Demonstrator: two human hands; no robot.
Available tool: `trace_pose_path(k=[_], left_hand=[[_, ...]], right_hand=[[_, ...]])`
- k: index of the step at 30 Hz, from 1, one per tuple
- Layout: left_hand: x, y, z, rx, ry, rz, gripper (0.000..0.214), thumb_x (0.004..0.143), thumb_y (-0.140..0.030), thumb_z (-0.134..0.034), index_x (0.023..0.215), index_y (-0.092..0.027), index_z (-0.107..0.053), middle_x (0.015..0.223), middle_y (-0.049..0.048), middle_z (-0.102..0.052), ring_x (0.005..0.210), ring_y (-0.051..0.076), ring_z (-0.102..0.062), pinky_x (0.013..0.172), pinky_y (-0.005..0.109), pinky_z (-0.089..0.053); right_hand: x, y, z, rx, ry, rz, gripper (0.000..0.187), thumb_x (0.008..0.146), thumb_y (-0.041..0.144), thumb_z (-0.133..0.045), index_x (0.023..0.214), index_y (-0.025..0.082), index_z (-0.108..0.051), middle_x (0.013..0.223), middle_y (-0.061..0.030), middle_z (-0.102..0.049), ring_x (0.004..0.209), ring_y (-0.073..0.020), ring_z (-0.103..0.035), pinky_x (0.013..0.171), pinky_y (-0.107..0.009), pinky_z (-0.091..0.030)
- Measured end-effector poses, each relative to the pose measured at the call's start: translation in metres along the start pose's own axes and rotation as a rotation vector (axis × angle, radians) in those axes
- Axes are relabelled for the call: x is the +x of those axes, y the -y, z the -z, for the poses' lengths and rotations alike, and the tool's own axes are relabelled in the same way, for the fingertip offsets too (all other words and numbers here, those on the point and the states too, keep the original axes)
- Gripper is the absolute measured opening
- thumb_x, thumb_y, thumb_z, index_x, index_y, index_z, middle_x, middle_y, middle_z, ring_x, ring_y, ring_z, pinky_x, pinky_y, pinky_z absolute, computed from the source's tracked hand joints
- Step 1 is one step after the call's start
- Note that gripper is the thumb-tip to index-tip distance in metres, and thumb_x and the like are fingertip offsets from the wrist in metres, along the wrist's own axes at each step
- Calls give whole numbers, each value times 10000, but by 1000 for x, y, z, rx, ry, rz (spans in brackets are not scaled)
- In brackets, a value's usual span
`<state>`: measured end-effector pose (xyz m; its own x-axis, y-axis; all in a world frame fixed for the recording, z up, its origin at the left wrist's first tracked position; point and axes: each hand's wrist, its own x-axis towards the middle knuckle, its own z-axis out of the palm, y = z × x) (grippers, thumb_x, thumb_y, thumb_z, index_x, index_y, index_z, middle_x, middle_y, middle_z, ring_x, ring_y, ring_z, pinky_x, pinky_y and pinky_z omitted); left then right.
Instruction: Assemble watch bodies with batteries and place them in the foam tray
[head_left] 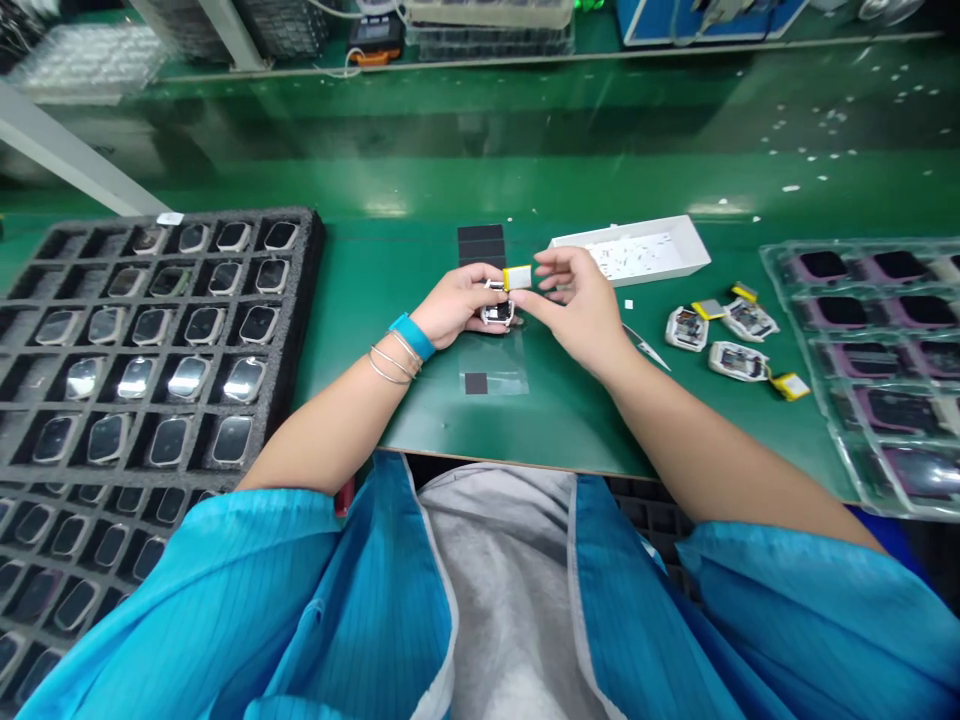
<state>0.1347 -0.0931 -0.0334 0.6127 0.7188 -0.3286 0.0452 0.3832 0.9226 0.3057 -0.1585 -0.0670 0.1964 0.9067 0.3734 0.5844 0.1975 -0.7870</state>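
My left hand is closed around a white smartwatch case with its inside exposed. A small silver battery with yellow tape stands out from the upper side of the case. My right hand is just right of them, fingers apart; its thumb tip reaches the edge of the case, and whether it presses there I cannot tell. Under the hands lies a clear film with a dark square on it. A dark strip lies beyond the left hand.
A white box with tiny pieces stands behind my right hand, tweezers beside it. Several opened watch cases with batteries lie to the right, near a clear tray. A foam tray of watches fills the left.
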Motion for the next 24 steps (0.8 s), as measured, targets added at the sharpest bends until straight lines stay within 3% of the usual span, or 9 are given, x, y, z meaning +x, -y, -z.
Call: trace_pose_path(k=[3,6,10,14,20,24], left_hand=[[1,0,1,15,14,10,156,821,-102,-664,913,-154,-549,773,7,-708,684,172,-754,645,273,-625],[1,-2,3,-8,40,21,167,803,-94,-643,941,-152,-570,811,17,-727,733,185,-768,751,346,-644],[0,-4,7,-43,130,48,325,719,-10,-616,1015,-144,-598,859,18,-747,796,170,-775,876,355,-629],[0,-2,6,-10,116,23,367,689,28,-658,1000,-151,-578,812,-2,-728,768,169,-770,837,334,-630],[1,-1,1,38,33,34,158,798,-80,-627,930,-152,-575,728,9,-698,695,176,-752,659,268,-610],[0,-3,3,-16,38,43,195,765,-56,-619,940,-142,-627,706,-11,-678,656,127,-706,760,316,-633]], right_hand=[[6,-2,-3,194,43,-122,263,840,425,-733,963,211,-641,899,-25,-672,827,-186,-660,811,-364,-578],[6,4,-5,250,28,-159,213,832,398,-725,816,203,-641,768,-7,-673,731,-169,-651,746,-332,-567],[4,12,-3,207,-45,-148,154,808,341,-724,793,203,-657,755,-2,-694,704,-165,-649,706,-316,-549],[3,17,-3,156,-68,-131,112,807,311,-717,801,203,-684,785,-7,-720,720,-171,-660,721,-322,-553],[-1,22,-5,14,-68,66,139,891,293,-647,926,218,-759,946,-40,-778,883,-217,-696,866,-377,-550],[-3,23,-7,-208,-43,260,195,960,277,-586,975,231,-775,961,-60,-785,920,-243,-670,908,-422,-498]])
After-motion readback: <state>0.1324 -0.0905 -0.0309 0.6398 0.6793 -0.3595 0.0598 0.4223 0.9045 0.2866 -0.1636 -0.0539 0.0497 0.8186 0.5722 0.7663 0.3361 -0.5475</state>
